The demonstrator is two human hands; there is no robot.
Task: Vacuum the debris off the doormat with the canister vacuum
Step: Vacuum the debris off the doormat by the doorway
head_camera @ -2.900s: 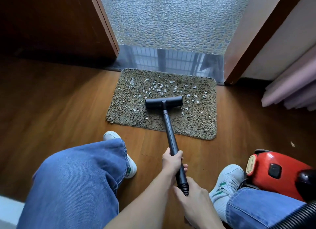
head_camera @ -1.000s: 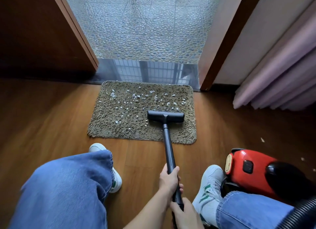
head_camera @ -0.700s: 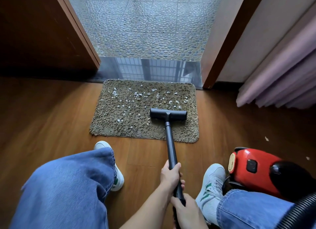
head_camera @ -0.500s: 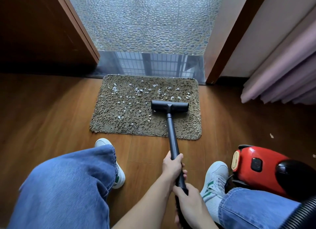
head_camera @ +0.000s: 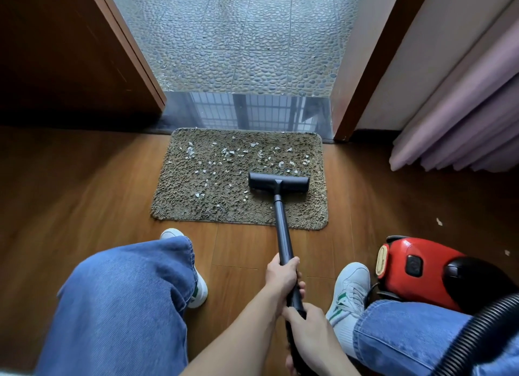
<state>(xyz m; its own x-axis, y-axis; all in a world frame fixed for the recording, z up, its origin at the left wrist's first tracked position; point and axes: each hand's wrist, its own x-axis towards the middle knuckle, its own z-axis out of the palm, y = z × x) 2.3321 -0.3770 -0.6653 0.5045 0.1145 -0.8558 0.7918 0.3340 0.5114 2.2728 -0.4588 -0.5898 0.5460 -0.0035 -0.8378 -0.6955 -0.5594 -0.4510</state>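
Note:
A shaggy brown doormat [head_camera: 196, 201] lies on the wooden floor before a doorway. White debris bits [head_camera: 233, 153] are scattered over its far and left parts. The black vacuum nozzle [head_camera: 279, 182] rests on the mat's right half. Its black wand [head_camera: 281, 229] runs back to me. My left hand [head_camera: 283, 276] grips the wand higher up. My right hand [head_camera: 307, 333] grips it just below, near the hose end. The red canister vacuum [head_camera: 415, 269] stands on the floor at my right.
My knees in blue jeans and white sneakers [head_camera: 349, 288] flank the wand. A ribbed black hose [head_camera: 477, 330] curves over my right leg. A pink curtain [head_camera: 463, 128] hangs at the right. Dark door frames [head_camera: 132, 52] border a pebble-tiled floor beyond. Small white scraps [head_camera: 439, 221] lie on the wood.
The nozzle has shifted from the mat's middle to its right half, and the strip behind it shows less debris. Both hands keep their grip on the wand.

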